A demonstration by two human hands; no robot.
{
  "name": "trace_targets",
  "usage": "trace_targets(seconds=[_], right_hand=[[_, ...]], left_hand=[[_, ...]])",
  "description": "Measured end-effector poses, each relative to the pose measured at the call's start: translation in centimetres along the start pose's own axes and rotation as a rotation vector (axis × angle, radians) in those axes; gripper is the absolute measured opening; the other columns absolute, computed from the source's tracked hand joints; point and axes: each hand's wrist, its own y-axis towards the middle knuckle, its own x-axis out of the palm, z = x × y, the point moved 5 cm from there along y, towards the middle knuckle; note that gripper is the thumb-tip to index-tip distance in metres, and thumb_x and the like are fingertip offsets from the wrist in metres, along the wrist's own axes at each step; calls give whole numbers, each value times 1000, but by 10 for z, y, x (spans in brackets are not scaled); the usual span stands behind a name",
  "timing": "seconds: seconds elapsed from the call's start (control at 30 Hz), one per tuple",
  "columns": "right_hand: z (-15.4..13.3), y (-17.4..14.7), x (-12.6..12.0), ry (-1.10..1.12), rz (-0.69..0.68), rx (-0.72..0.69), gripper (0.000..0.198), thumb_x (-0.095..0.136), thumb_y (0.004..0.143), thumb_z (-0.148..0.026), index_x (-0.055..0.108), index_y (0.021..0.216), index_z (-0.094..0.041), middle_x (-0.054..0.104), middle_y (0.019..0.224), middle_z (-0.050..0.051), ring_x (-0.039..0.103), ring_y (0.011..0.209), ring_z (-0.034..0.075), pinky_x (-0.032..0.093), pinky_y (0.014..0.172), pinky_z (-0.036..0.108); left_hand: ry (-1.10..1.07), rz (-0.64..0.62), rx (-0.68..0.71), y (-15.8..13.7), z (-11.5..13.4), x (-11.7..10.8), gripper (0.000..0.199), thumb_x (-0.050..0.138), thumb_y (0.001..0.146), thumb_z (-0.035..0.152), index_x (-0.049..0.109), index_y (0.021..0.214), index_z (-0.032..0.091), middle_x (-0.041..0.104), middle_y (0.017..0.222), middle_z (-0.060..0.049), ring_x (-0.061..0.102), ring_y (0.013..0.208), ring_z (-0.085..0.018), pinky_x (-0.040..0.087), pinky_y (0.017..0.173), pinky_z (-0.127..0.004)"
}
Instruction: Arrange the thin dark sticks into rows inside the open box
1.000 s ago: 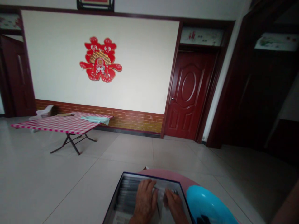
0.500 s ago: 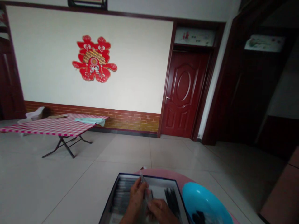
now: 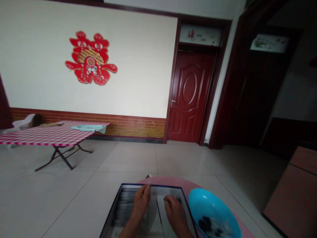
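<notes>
My left hand point(image 3: 141, 201) is closed above the middle of a shallow dark-rimmed box point(image 3: 185, 195). A thin, clear, narrow piece point(image 3: 149, 181) pokes up past its fingertips; its exact kind is too small to tell. Over the box's right part, my right hand point(image 3: 174, 211) has its fingers curled beside dark slender items point(image 3: 178, 199), mostly hidden behind it. Whether it grips one of them I cannot make out. Rows of slim, clear-wrapped dark pieces point(image 3: 125, 205) fill the box's left side. A dark thin line point(image 3: 158, 211) runs along the box's pale inside between my hands.
The box rests on a round pink table point(image 3: 170, 180). To its right, a blue basin point(image 3: 206, 201) holds black pieces and clear plastic. A folding table point(image 3: 56, 134) with a checked cover stands farther left, a pinkish cabinet point(image 3: 292, 188) at right.
My hands have come apart. The right hand has let go of the clear piece and moved right to the dark slender items; the left keeps hold of it. The view has turned slightly right.
</notes>
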Motion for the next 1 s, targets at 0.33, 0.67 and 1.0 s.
trace_targets(seconds=[0.33,0.67,1.0], right_hand=[[0,-24,30,-357,-179,-59,24,47,83,-11,68,90,-18,70,95,11,65,91,22,46,79,28],[10,-25,40,-345,-201,33,25,52,80,-11,68,97,-18,68,106,13,64,101,25,47,88,32],[4,-25,38,-324,-228,42,24,49,83,-13,68,97,-17,69,104,14,64,98,25,46,85,32]], left_hand=[[709,-19,633,-3,-7,10,31,37,92,29,63,107,22,72,103,-9,69,91,-23,54,75,-32],[835,-105,504,5,-11,2,32,33,94,28,62,106,20,74,97,-7,70,85,-22,53,73,-31],[822,-232,525,-3,-7,16,29,35,96,27,63,101,21,73,97,-7,70,84,-21,50,73,-29]])
